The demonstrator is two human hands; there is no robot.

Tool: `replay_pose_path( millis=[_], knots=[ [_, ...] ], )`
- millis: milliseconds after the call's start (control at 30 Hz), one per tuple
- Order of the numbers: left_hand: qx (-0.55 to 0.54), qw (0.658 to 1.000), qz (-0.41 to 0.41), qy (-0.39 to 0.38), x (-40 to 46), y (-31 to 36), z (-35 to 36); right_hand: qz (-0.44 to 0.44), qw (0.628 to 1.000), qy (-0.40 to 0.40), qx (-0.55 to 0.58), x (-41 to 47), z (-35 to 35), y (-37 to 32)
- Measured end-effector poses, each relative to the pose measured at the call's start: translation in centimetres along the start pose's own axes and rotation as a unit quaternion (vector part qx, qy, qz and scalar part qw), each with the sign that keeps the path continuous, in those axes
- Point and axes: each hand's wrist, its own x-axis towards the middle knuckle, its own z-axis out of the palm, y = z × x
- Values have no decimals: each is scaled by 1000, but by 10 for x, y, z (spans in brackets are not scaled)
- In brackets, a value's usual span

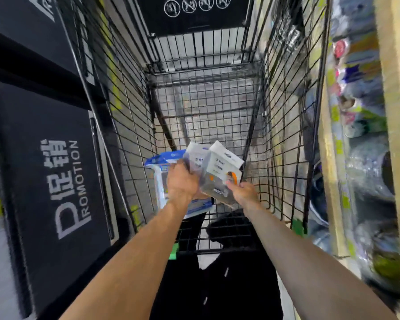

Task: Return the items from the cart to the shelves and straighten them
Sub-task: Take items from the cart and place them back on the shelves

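Head view: inside the black wire cart, the left hand grips one blue-and-white flat packet, and the right hand pinches the lower edge of two white-topped clear packets. Blurred product shelves stand at right.

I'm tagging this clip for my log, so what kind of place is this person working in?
Most likely a retail store aisle. The hands hold packaged goods over a black wire shopping cart, a black sign printed PROMOTION stands to the left, and wooden shelves of wrapped goods line the right, though those are blurred.
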Motion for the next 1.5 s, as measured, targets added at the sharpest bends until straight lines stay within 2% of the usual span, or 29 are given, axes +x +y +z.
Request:
replay_pose_path(
  millis=[133,233,333,467,567,700,833,967,1067,1200,1367,1500],
  knots=[
    [-44,996,-72,14,7,15,8,5,993,-47,110,14,5,3],
    [-96,989,-106,-26,12,18,12,23,986,-76,148,19,1,7],
    [-134,984,-102,-65,20,13,11,58,979,-93,174,21,-3,14],
    [-155,977,-96,-111,21,-4,6,46,972,-95,210,8,-9,12],
    [-146,980,-59,-118,14,-16,-8,12,964,-105,243,-11,-26,-6],
    [-206,972,1,-117,-4,0,-51,-89,961,-128,227,-50,-57,-43],
    [-302,938,114,-129,-27,42,-94,-202,930,-111,287,-103,-86,-73],
    [-383,887,201,-163,-61,94,-124,-280,900,-49,331,-157,-127,-70],
    [-377,859,261,-226,-92,128,-124,-300,878,-2,373,-198,-163,-51],
    [-289,830,368,-303,-144,179,-101,-331,863,97,371,-243,-214,-15],
    [-240,805,424,-339,-219,253,-68,-337,844,229,348,-281,-268,23],
    [-153,749,524,-376,-242,315,-59,-343,793,349,363,-297,-296,28]
  ],
)
